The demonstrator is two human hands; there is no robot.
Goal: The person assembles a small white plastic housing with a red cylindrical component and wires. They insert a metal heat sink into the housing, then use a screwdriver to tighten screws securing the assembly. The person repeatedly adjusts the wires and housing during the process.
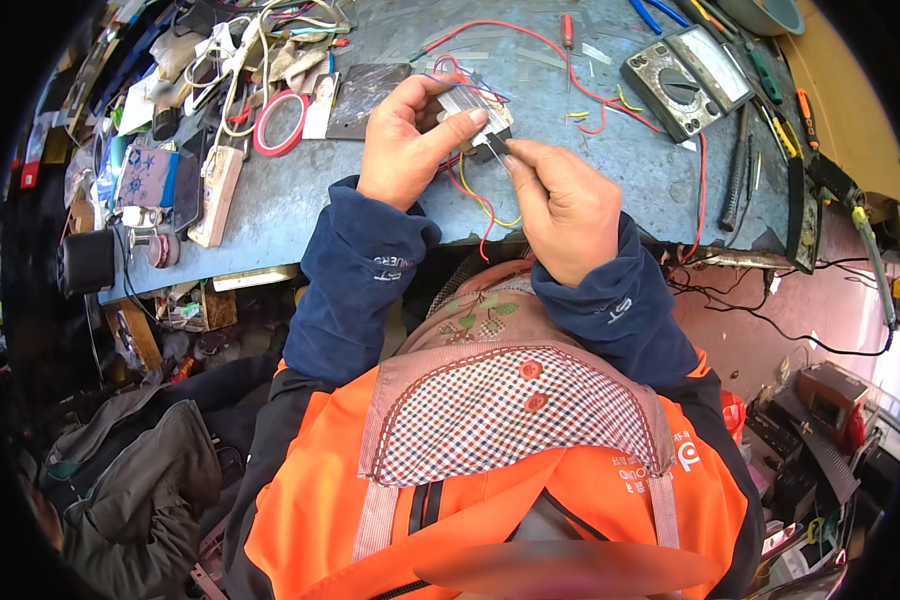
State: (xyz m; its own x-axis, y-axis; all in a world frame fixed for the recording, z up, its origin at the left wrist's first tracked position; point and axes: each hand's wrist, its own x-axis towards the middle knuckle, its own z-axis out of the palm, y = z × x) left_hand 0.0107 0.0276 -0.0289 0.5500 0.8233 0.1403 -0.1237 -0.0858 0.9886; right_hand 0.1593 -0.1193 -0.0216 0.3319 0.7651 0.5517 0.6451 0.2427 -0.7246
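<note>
My left hand (402,150) is closed around a small silver metal module (462,102), its thumb pressing on the top face. Red, blue and yellow wires come out around the module, and a yellow wire (490,212) hangs toward the table's near edge. At the module's near end is a black part (494,146). My right hand (568,205) is in a pinch right beside that black part. Something thin and pale shows at its fingertips, too small to name. Both hands are held over the blue worktable (590,150).
An analog multimeter (682,92) lies at the far right, a red lead running from it. A red screwdriver (567,32) is at the back. Left of my hands are a dark flat plate (365,98), a red tape roll (281,124) and a wooden block (216,198). Cables clutter the far left.
</note>
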